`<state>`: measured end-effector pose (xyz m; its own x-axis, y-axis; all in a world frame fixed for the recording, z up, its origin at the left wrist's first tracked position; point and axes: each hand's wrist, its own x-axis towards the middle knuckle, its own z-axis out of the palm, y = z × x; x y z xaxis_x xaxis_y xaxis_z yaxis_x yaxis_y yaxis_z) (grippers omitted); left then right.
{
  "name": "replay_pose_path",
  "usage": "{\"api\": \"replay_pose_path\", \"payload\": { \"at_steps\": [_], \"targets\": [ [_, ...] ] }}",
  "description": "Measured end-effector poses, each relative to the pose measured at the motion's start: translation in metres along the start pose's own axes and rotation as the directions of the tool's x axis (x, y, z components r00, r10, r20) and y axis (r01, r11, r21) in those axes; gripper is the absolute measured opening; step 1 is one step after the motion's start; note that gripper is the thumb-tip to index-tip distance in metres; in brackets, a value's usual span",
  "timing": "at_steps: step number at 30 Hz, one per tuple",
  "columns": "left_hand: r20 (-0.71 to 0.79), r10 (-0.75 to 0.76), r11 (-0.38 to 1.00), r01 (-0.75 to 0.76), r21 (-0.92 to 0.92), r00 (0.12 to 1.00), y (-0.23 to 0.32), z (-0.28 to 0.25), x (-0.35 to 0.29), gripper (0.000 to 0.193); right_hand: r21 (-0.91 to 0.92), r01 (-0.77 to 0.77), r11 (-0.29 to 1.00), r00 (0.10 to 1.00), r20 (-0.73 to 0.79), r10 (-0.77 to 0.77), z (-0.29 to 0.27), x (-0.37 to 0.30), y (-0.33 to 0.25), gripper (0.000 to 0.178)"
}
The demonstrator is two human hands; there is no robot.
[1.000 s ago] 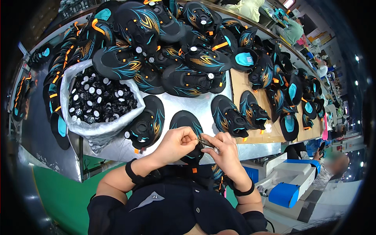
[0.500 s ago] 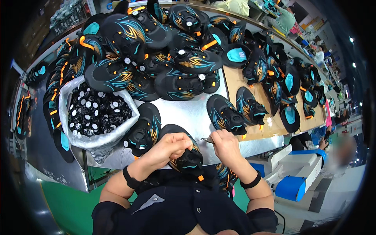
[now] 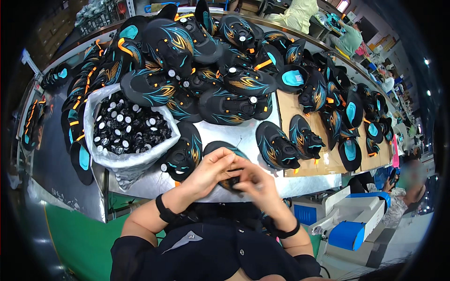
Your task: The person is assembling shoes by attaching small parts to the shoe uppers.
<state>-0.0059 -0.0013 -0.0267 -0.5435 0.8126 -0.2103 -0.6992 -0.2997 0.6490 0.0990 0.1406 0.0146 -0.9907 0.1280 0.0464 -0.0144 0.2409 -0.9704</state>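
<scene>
While both hands work close together above the near edge of the silver metal-topped counter (image 3: 220, 133), the black shoe with a dark flat sole and teal-and-orange trim (image 3: 229, 145) lies directly beneath them, partly hidden. On the left hand (image 3: 212, 172), the grip is pressed together at thumb and forefinger; whether a thin strand lies between them cannot be determined. On the right hand (image 3: 262, 184), the fingers are curled and motion-blurred; whether the grip is closed on anything cannot be told.

The shoe is judged light, with a soft, flexible upper and a stiffer sole. Hold it by the sole edge or the heel; avoid pulling on the trim or any fine cord, which may slip or snag.

To the left stands a white translucent plastic bag (image 3: 123, 164) filled with small black parts with round white faces (image 3: 125, 133). To the right, similar black patterned shoes (image 3: 275, 146) rest near a brown cardboard sheet (image 3: 288, 108).
</scene>
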Motion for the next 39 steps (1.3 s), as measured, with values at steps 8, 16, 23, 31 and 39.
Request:
{"api": "replay_pose_path", "payload": {
  "at_steps": [8,16,23,31,39],
  "targets": [
    [-0.184,0.068,0.934,0.002,0.357,0.98,0.005,0.005,-0.002,0.017,0.587,-0.129,0.799,0.961,-0.125,0.247,0.0,0.009,0.032,0.016],
    [-0.093,0.048,0.792,0.019,0.611,0.995,0.005,-0.003,0.003,0.009,-0.399,0.179,0.899,0.828,-0.433,-0.357,-0.04,0.007,0.023,0.017],
    [-0.022,-0.145,0.92,0.143,0.365,0.989,0.01,-0.003,0.007,0.016,-0.458,0.236,0.857,0.94,-0.116,-0.321,-0.02,0.007,0.034,0.015],
    [0.041,-0.081,0.987,0.075,0.144,0.996,-0.005,-0.005,0.002,0.015,0.699,-0.168,0.695,0.983,0.062,0.175,-0.014,-0.002,0.047,0.006],
    [-0.031,0.092,0.93,-0.075,0.359,0.995,-0.012,-0.001,-0.001,0.01,-0.513,0.144,0.846,0.974,-0.08,-0.214,-0.029,-0.008,0.022,0.021]
  ]
}}
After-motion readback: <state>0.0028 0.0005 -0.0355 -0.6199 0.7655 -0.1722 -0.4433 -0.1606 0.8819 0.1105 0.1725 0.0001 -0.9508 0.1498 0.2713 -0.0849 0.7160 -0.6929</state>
